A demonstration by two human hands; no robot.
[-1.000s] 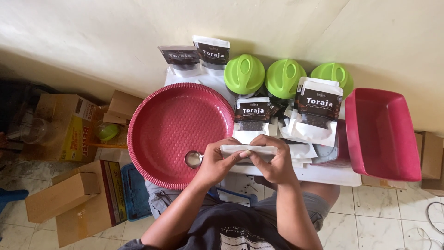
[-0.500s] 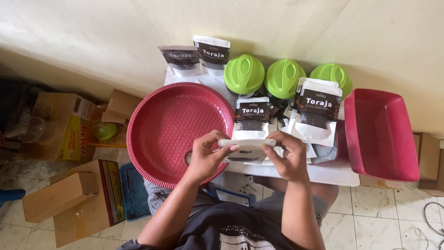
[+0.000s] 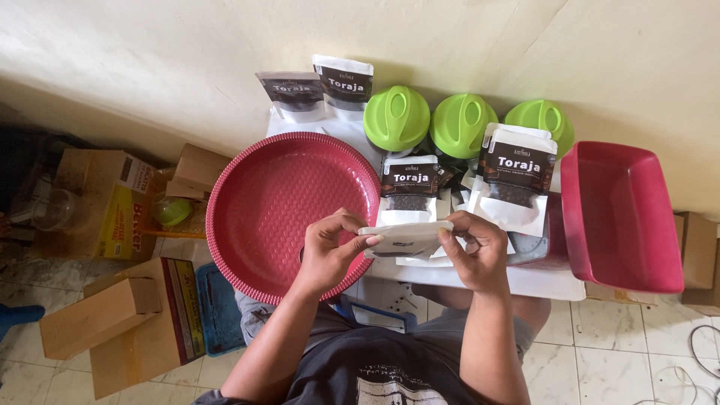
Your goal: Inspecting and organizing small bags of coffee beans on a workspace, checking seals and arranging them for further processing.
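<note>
White pouch point(image 3: 405, 238) pinched between both hands (held flat).

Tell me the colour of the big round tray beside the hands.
The tray is red with a dimpled pattern, seen in the head view.

White pouch point(image 3: 406, 237) between both hands: seen edge-on, front face not visible; contents cannot be told. Left hand point(image 3: 328, 253) covers part of round red tray point(image 3: 277, 195). Third green lid point(image 3: 541, 118): lower half hidden behind standing pouch point(image 3: 516, 174). Cardboard boxes point(image 3: 105, 315) bottom left: partly behind arm. Cable at right edge cut off.
</note>
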